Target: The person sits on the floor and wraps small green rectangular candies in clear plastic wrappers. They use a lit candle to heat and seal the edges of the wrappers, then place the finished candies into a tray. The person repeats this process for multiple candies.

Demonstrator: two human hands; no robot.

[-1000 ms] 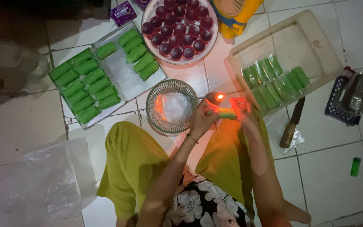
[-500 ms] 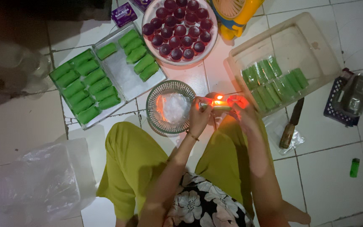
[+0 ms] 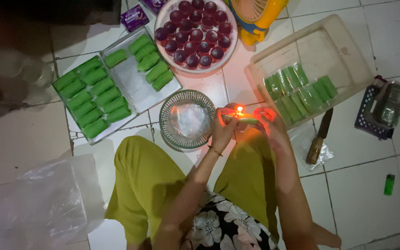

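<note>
Fingers [image 3: 222,119] of the left hand [image 3: 221,127] are pinching one end of a green roll [image 3: 246,121] in a clear wrapper, while the right hand [image 3: 269,121] is gripping the other end; a small flame [image 3: 239,109] is burning right at the roll's left end, just above the knees, so that end of the wrapper is apparently being heat-sealed.

Reading left to right: a crumpled plastic sheet [image 3: 47,203] is lying on the floor; two metal trays [image 3: 130,81] are carrying bare green rolls [image 3: 96,99], seemingly the stock left to wrap, and the nearer tray is showing a wide bare strip. A mesh basket [image 3: 187,119] holding clear wrappers is sitting just beside the left hand. A round plate of dark red cakes [image 3: 195,32] is standing beyond it. A beige plastic tray [image 3: 311,65] is holding two rows of wrapped rolls [image 3: 299,92], judged finished; much of it is unfilled. A knife [image 3: 319,136], a dark crate [image 3: 376,113] and a green lighter [image 3: 388,184] are lying farther right.

White floor tiles [image 3: 362,194] are serving as the work surface, and the room is dim.
</note>
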